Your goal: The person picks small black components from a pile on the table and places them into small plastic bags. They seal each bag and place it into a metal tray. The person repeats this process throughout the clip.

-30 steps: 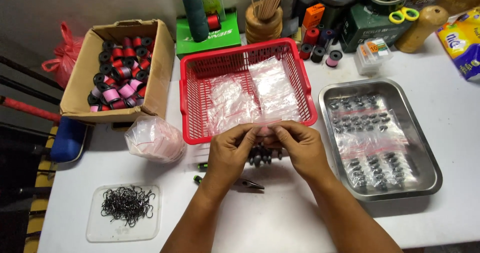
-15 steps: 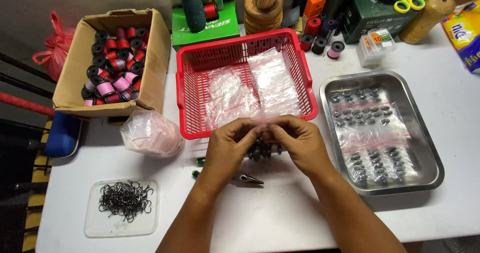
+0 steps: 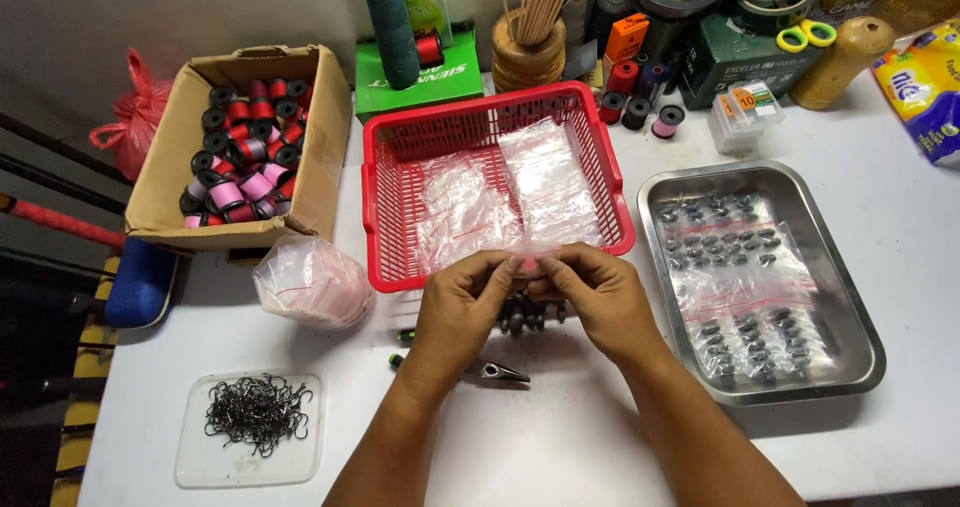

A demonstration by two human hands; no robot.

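Note:
My left hand (image 3: 462, 307) and my right hand (image 3: 592, 297) meet over the white table just in front of the red plastic basket (image 3: 392, 215). Together they pinch the top edge of a small clear zip bag (image 3: 524, 263) with a red seal line. Dark small weights (image 3: 527, 315) hang in the bag below my fingers. The basket holds several empty clear zip bags (image 3: 500, 202). Small pliers with green handles (image 3: 470, 367) lie on the table under my left wrist.
A metal tray (image 3: 860, 337) at the right holds filled bags of dark weights. A cardboard box of thread spools (image 3: 235, 157) stands at the left, a bundle of bags (image 3: 312, 282) beside it, and a clear lid with black hooks (image 3: 255, 412) in front. Tools and spools crowd the back edge.
Both hands stay together on the bag's top edge, with the fingers shifting slightly along it. The view has tilted a little.

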